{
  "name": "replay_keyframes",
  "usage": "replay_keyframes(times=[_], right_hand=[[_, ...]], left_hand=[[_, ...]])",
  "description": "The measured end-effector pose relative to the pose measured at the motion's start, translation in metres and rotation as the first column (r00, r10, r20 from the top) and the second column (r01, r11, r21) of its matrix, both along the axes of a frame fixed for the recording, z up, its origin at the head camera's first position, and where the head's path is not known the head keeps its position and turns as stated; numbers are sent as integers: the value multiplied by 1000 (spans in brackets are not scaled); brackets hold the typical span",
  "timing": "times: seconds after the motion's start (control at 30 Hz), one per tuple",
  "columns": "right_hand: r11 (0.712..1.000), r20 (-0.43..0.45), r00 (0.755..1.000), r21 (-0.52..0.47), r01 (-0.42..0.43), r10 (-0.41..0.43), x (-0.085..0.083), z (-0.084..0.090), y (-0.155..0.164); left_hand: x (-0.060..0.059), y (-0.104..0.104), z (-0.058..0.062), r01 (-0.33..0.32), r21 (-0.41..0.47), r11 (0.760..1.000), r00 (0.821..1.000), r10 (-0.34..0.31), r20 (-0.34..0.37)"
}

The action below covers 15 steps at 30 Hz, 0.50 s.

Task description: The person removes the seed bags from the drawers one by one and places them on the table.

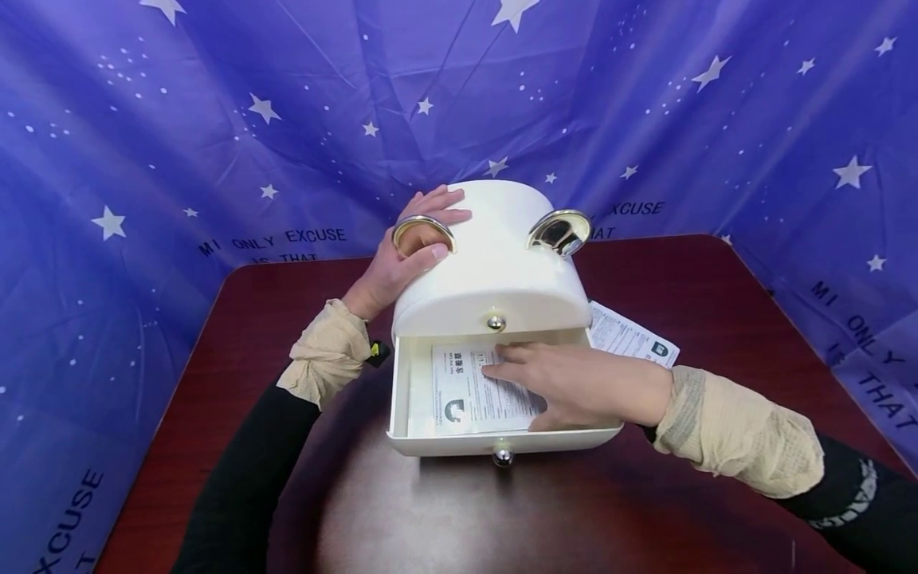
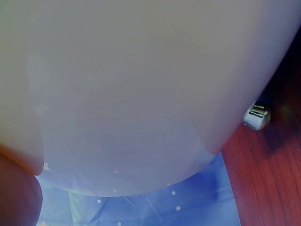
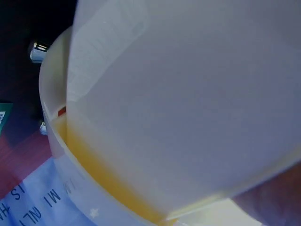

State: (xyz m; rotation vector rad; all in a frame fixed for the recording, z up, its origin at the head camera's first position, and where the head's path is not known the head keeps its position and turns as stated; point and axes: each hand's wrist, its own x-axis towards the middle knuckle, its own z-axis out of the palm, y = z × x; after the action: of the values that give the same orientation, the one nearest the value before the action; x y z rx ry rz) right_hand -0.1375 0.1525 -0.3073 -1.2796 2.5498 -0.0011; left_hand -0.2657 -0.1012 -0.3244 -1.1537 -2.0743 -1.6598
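A white box [image 1: 502,279] with two gold ears stands on the table, its lower drawer [image 1: 445,446] pulled out. Printed paper [image 1: 459,391] lies flat inside the drawer. On the box's top, my left hand [image 1: 390,271] rests beside the left gold ear [image 1: 402,227], fingers behind it and thumb in front. My right hand [image 1: 595,387] reaches over the drawer's right side, its extended fingertips at the paper. In the left wrist view the box's smooth white wall [image 2: 122,94] fills most of the picture. White walls [image 3: 178,103] dominate the right wrist view too, hiding the right fingertips.
Another printed sheet [image 1: 627,335] lies on the dark red table [image 1: 717,319], to the right of the box. Silver knobs [image 1: 504,458] sit on the drawer fronts. Behind the table hangs a blue star-patterned curtain [image 1: 402,80].
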Motion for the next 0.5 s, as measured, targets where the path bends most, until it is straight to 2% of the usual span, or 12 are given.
replay_keyframes(times=[0.1, 0.2, 0.27, 0.37, 0.5], right_hand=[[1000, 74, 997, -22, 11, -10, -1, 6, 1], [994, 138, 990, -112, 5, 11, -1, 13, 6], [982, 148, 988, -187, -24, 52, -1, 16, 10], [956, 109, 986, -278, -94, 129, 4, 20, 15], [921, -23, 985, -352, -166, 169, 15, 26, 23]], left_hand=[[1, 0, 2, -5, -10, 1000, 1000, 5, 2], [1, 0, 2, -5, -6, 1000, 1000, 5, 2], [1, 1, 2, -3, 0, 1000, 1000, 3, 1], [0, 0, 1, -3, 4, 1000, 1000, 3, 4], [0, 0, 0, -1, 6, 1000, 1000, 1, 1]])
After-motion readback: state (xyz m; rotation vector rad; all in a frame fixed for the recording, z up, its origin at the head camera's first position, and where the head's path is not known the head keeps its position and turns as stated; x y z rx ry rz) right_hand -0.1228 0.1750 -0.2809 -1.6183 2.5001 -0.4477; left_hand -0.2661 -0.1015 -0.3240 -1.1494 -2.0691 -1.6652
